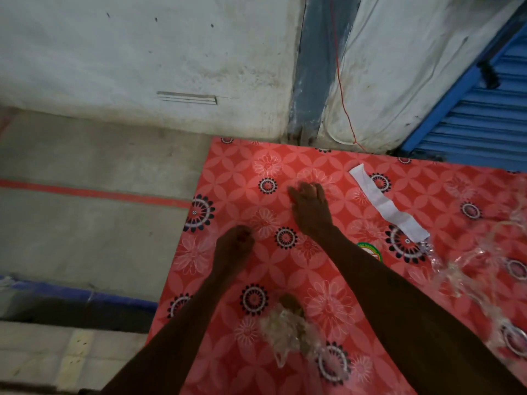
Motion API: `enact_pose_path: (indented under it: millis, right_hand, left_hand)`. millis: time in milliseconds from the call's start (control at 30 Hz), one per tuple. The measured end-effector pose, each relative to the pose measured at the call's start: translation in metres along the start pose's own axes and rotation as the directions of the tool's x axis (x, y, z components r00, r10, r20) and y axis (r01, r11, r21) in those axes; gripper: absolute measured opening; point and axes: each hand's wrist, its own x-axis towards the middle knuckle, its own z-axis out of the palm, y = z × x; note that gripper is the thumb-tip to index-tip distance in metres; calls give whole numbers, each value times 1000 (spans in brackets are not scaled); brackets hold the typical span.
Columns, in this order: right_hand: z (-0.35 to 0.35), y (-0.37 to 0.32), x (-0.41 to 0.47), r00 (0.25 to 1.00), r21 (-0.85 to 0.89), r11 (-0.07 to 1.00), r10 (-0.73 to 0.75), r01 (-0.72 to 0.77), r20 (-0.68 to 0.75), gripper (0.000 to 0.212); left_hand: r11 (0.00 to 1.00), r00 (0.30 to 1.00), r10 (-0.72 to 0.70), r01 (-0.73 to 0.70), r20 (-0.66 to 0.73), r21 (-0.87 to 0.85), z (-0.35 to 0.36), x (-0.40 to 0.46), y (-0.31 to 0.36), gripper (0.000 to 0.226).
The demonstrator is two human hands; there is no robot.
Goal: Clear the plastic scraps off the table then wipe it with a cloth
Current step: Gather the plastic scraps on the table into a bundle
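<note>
Clear crinkled plastic scraps (288,329) lie on the red floral bench (228,172) near its front edge, more (484,269) at right. Left hand (235,246) fisted, contents unclear; right hand (309,206) flat, fingers spread. Green-rimmed sticker (372,250) unreadable.

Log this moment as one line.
left hand fisted | right hand flat on table | plastic scraps uncleared | no cloth seen

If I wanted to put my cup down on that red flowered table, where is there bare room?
The far left corner of the table, beyond the right hand and left of the white strip, is bare. So is the left edge beside the left hand. The right side is crowded with clear plastic scraps, and a crumpled clump lies near the front between the forearms.
</note>
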Motion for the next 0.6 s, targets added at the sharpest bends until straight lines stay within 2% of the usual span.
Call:
enact_pose_path:
  millis: [167, 267, 367, 467, 500, 533, 600]
  right_hand:
    - [8, 2, -16, 986, 65, 996, -48, 59, -161, 35]
    - [0, 10, -31, 981, 22, 997, -65, 70, -183, 22]
    - [-14, 17, -62, 984, 204, 979, 17, 19, -177, 26]
    - [-25, 14, -114, 979, 400, 916, 110, -33, -172, 8]
    - [-27, 12, -136, 974, 480, 873, 173, -83, -147, 8]
    - [-27, 10, -157, 965, 532, 836, 234, -137, -119, 19]
    - [-20, 9, -197, 959, 589, 786, 277, -188, -64, 23]
  left_hand:
    - [996, 997, -32, 25, -72, -91, -1, 0, -6, 9]
    - [985, 996, -60, 49, -65, -163, -4, -6, -4, 14]
    - [965, 994, -105, 92, -38, -244, -5, -23, -7, 19]
    - [919, 993, -118, 109, 0, -378, -1, -52, -13, 9]
    - [904, 993, -121, 110, -1, -413, 0, -67, -9, 8]
    - [893, 994, -109, 94, -9, -439, 2, -81, -5, 10]
    - [882, 997, -73, 53, -24, -467, 8, -106, -3, 20]
